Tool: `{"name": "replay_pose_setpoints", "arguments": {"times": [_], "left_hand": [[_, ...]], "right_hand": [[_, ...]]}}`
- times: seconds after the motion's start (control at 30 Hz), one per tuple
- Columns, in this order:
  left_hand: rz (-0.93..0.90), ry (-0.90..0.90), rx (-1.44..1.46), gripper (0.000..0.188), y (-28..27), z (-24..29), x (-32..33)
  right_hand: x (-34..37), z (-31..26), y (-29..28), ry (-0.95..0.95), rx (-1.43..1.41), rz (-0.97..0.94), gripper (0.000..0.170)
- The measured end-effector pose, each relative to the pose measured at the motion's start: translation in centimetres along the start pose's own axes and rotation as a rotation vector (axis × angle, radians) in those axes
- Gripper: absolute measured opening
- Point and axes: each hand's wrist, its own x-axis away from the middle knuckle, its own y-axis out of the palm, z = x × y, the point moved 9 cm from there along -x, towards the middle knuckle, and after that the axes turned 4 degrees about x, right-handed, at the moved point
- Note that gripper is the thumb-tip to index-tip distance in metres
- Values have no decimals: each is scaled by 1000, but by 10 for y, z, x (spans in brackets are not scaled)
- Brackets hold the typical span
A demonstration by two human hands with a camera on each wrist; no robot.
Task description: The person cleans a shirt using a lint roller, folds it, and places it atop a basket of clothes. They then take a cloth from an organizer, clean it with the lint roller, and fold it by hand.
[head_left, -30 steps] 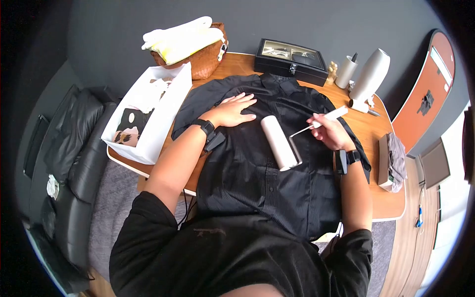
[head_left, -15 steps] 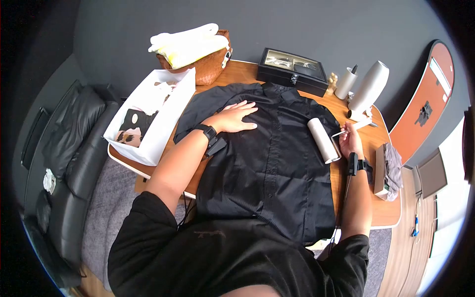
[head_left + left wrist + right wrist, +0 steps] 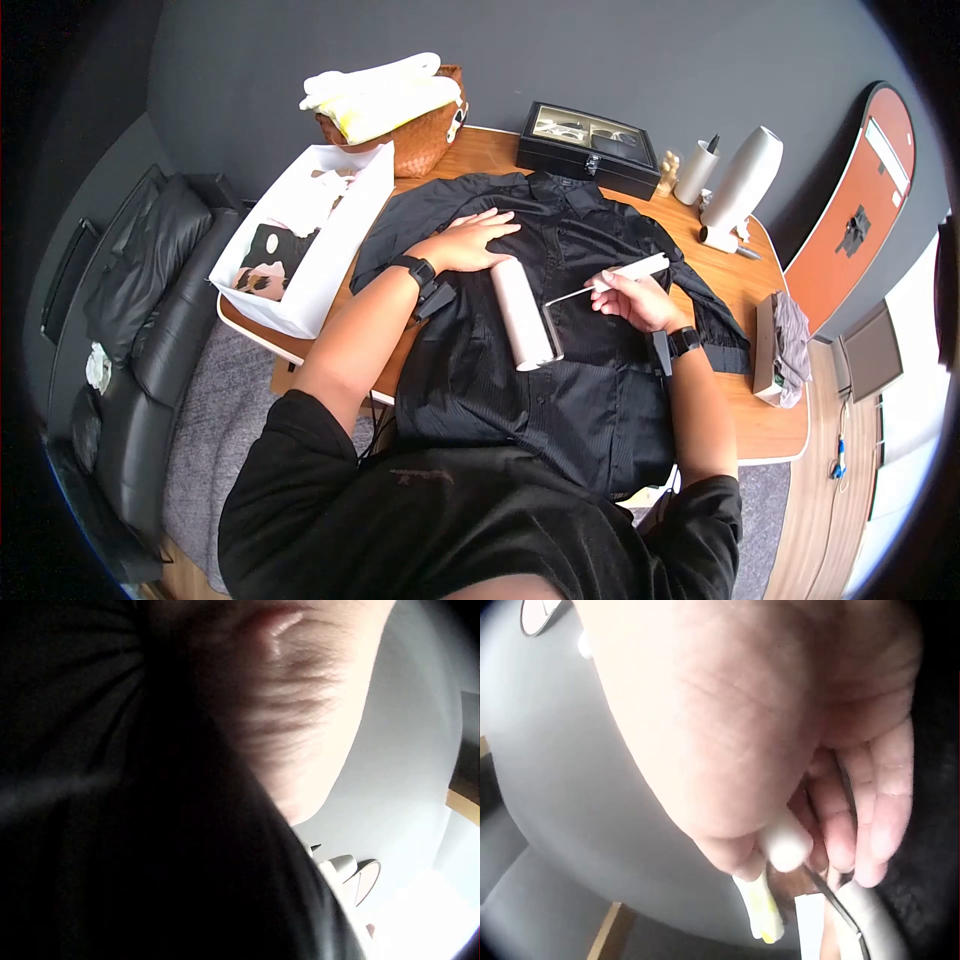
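Note:
A black button shirt (image 3: 590, 350) lies spread over the wooden table, collar towards the wall. My left hand (image 3: 468, 243) rests flat on its left chest side, fingers spread. In the left wrist view the heel of that hand (image 3: 300, 712) presses beside the dark cloth. My right hand (image 3: 636, 300) grips the white handle of a lint roller (image 3: 522, 315), thumb and fingers around it. The white cylinder lies over the shirt front, its upper end close to my left thumb. In the right wrist view the handle's end (image 3: 786, 851) shows between thumb and fingers.
A white box of folded clothes (image 3: 345, 240) stands at the left, a brown basket with a towel (image 3: 385, 95) behind it. At the back are a black glasses case (image 3: 590, 145), a cup (image 3: 697, 172) and a silver-white device (image 3: 745, 180). A tissue box (image 3: 768, 350) is at right.
My right hand swung the lint roller out to the shirt's right edge, then back left across the front, close to my left hand. The left hand has stayed pressed on the shirt.

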Motion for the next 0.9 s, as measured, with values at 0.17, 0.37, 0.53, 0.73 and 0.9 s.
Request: {"name": "replay_pose_setpoints", "arguments": {"times": [0.17, 0.37, 0.53, 0.73, 0.9], "left_hand": [[5, 1, 19, 79, -2, 3, 3], [-2, -2, 14, 78, -3, 3, 3], [-5, -11, 29, 79, -5, 7, 5], [-6, -18, 28, 79, -4, 6, 5], [-8, -13, 21, 73, -2, 5, 4]], "right_hand": [[3, -8, -21, -85, -41, 37, 31], [11, -16, -72, -179, -219, 284, 22], [26, -4, -141, -200, -359, 549, 21], [42, -8, -161, -280, -431, 676, 20], [24, -29, -88, -250, -304, 500, 18]]}}
